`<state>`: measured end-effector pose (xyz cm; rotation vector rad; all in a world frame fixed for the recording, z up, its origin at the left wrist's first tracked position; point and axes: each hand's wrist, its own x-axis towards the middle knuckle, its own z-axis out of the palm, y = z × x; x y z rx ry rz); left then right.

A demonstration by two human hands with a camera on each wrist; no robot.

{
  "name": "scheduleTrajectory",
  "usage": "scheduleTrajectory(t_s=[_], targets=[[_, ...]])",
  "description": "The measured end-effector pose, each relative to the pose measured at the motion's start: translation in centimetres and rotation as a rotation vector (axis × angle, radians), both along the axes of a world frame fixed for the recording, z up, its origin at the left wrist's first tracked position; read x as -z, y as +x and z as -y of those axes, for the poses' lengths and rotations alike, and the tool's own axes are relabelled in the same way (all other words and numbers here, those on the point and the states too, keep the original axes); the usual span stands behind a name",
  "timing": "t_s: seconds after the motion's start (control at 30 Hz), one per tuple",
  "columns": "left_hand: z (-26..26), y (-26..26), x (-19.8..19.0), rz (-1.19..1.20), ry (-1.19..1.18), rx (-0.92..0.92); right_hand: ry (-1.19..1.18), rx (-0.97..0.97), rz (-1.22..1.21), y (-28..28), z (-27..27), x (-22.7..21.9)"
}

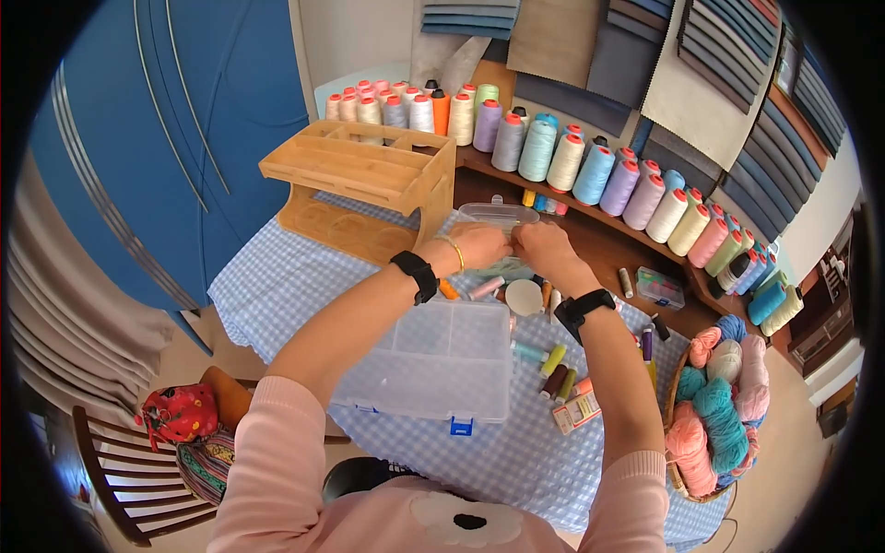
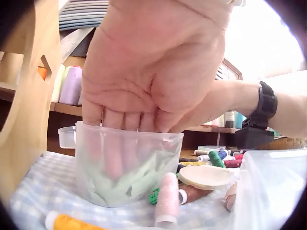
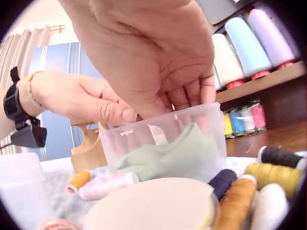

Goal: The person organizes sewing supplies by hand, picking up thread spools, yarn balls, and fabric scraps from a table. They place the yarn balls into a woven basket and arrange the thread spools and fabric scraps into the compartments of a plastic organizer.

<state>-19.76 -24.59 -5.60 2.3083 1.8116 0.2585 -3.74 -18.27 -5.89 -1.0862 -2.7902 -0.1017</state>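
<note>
Both hands are at a clear plastic tub point(image 2: 168, 141) with pale green cloth point(image 3: 165, 158) inside. My left hand point(image 1: 481, 245) reaches in from above; in the left wrist view its fingers extend down inside the wall, blurred by the plastic, close to the cloth. My right hand point(image 1: 549, 252) is opposite, fingers bent over the rim with the tips inside the tub. I cannot tell whether the right fingertips pinch the cloth. A pink thread spool point(image 2: 167, 199) and a round cream lid-like disc point(image 1: 525, 298) lie close by.
A wooden organizer point(image 1: 350, 175) stands at the left. Nearer me lies a divided clear box point(image 1: 433, 378). Loose thread spools point(image 1: 554, 381) and a basket of yarn point(image 1: 719, 424) are at the right. Large thread cones point(image 1: 539, 147) line the shelf behind.
</note>
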Motion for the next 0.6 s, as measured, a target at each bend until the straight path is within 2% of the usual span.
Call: scheduleTrajectory(t_s=[0.1,0.2,0.33,0.4,0.53,0.6], targets=[[-0.6,-0.5,1.1,-0.022,-0.096,0.004,-0.055,-0.041,0.045,0.5,-0.6,0.6],[0.0,-0.4,0.4,-0.029,-0.158,-0.014,-0.039,-0.086,0.072,0.7,-1.0,1.0],[-0.2,-0.7,0.9,0.006,-0.098,0.084,-0.058,-0.101,0.099,0.9,-0.2,0.4],[-0.2,-0.4,0.1,-0.126,-0.246,0.055,0.059,-0.133,-0.065,1.0,-0.3,1.1],[0.1,-0.6,0.7,-0.102,-0.227,0.017,0.113,-0.18,0.092,1.3,0.0,1.2],[-0.2,-1.1,2.0,-0.083,-0.036,0.072,0.142,-0.231,0.097,1.1,-0.2,1.8]])
